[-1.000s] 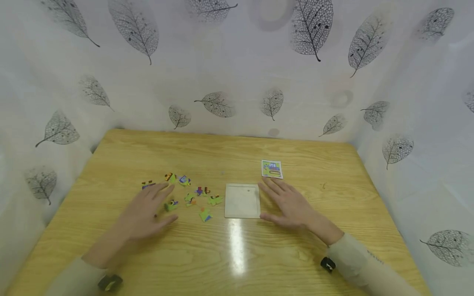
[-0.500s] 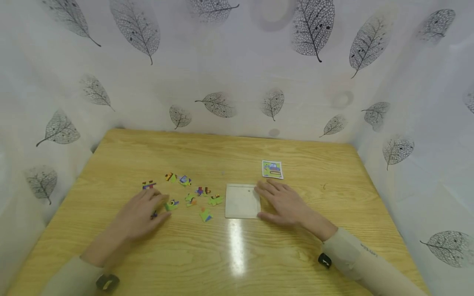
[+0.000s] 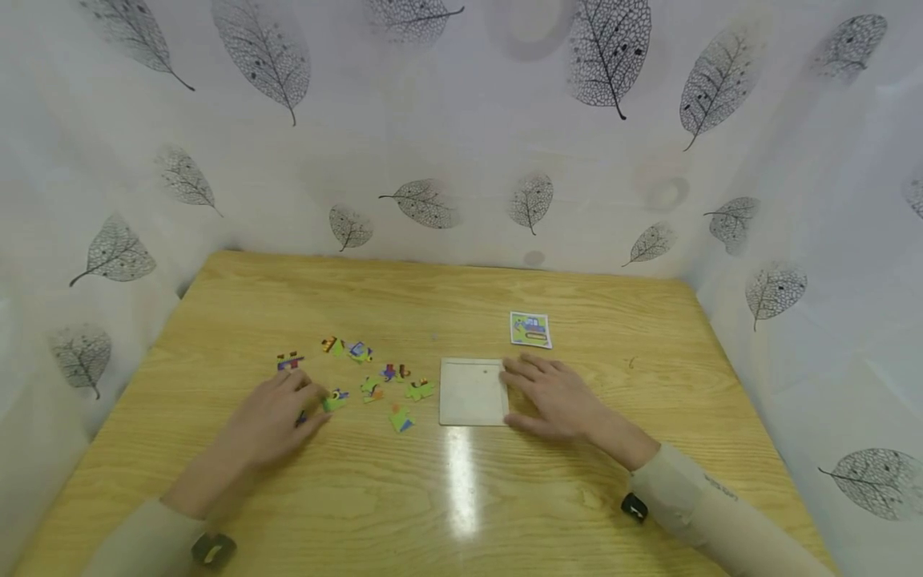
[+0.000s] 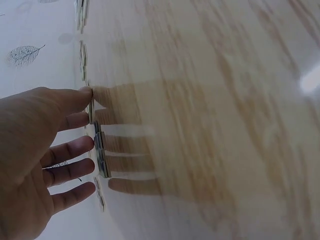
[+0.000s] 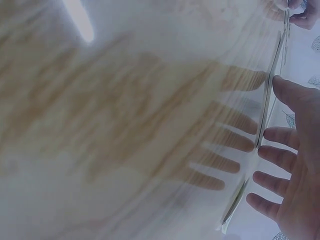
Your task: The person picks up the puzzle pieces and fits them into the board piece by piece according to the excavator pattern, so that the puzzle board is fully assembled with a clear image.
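Observation:
In the head view my left hand (image 3: pixel 270 417) reaches in from the left, its thumb and index fingertips right at the near edge of a green jigsaw piece (image 3: pixel 336 400). Whether those two fingers grip the piece, I cannot tell. A small dark piece (image 3: pixel 300 418) lies between thumb and palm. The left wrist view has the thumb apart from the index finger and the other fingers extended. My right hand (image 3: pixel 558 399) stands at the right side of a pale square puzzle tray (image 3: pixel 472 393). Its fingers are spread, with thumb and fingertips close along the tray's edge (image 5: pixel 270 85).
Several loose jigsaw pieces lie left of the tray, among them a blue and green one (image 3: pixel 360 352) and a green one (image 3: pixel 401 419). Behind my right hand is a picture card (image 3: pixel 530 330) of a digger. A leaf-patterned curtain (image 3: pixel 433 144) borders the wooden table (image 3: pixel 461 296).
My left hand has drawn back a little and its thumb and index finger have come closer together beside the green piece. My right hand touched over the tray's edge, then shifted slightly right.

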Tool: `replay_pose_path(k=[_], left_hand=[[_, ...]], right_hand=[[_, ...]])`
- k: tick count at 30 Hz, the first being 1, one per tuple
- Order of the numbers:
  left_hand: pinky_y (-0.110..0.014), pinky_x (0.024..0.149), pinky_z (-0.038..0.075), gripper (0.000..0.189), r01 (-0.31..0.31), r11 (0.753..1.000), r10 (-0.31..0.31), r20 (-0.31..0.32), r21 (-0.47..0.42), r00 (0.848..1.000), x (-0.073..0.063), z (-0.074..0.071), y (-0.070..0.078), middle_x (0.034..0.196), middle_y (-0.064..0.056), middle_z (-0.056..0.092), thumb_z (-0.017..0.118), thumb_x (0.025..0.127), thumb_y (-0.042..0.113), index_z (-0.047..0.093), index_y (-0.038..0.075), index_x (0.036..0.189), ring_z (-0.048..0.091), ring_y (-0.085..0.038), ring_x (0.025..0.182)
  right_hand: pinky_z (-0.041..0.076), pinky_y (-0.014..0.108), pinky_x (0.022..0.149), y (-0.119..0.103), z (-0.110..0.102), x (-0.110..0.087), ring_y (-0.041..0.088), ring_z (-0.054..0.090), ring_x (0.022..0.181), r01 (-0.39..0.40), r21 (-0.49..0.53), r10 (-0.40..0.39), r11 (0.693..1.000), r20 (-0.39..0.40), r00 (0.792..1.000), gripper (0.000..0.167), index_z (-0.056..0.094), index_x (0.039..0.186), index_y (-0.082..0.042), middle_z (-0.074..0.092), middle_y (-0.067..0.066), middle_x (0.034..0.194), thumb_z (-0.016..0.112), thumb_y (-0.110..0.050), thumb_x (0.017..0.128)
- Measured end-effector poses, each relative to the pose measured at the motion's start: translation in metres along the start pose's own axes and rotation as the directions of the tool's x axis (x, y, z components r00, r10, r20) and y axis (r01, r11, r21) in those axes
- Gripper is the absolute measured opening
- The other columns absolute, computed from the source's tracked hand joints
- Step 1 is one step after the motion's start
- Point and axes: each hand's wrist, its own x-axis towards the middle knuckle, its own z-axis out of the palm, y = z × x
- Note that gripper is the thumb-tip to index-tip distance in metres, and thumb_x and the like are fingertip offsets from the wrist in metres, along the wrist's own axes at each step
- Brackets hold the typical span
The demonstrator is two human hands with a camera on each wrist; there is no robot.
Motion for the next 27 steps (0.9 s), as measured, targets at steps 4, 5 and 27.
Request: replay_pose_path(k=[4,5,27], left_hand=[[-0.049,0.09,0.056,0.021,-0.003,1.0,0.003,-0.005,-0.006,1.0,0.001,0.002,0.0,0.105,-0.004,0.067,0.076,0.095,0.024,0.076,0.012,0.113,0.062,-0.022,0.098],[-0.049,0.091,0.056,0.021,-0.005,1.0,0.005,-0.005,-0.006,1.0,0.002,0.002,0.0,0.105,-0.004,0.067,0.076,0.095,0.022,0.076,0.011,0.114,0.062,-0.022,0.099],[-0.052,0.085,0.056,0.042,0.175,0.984,-0.175,0.003,0.015,0.985,0.011,0.0,0.022,0.1,-0.01,0.066,0.073,0.095,0.045,0.072,0.007,0.113,0.062,-0.03,0.097]], right_hand=[[0.046,0.062,0.117,0.0,-0.001,-0.001,0.041,0.048,0.15,-0.002,0.013,0.002,1.0,0.011,1.0,0.069,0.055,0.153,-0.011,0.051,0.012,0.162,0.063,-0.056,0.1],[0.046,0.062,0.117,0.0,-0.001,-0.001,0.041,0.048,0.15,-0.002,0.015,0.002,1.0,0.014,1.0,0.069,0.055,0.153,-0.011,0.051,0.011,0.163,0.062,-0.056,0.1],[0.045,0.061,0.117,-0.001,-0.002,-0.001,0.04,0.047,0.15,-0.005,0.029,0.004,1.0,0.031,1.0,0.07,0.054,0.153,-0.011,0.051,0.011,0.163,0.062,-0.056,0.101]])
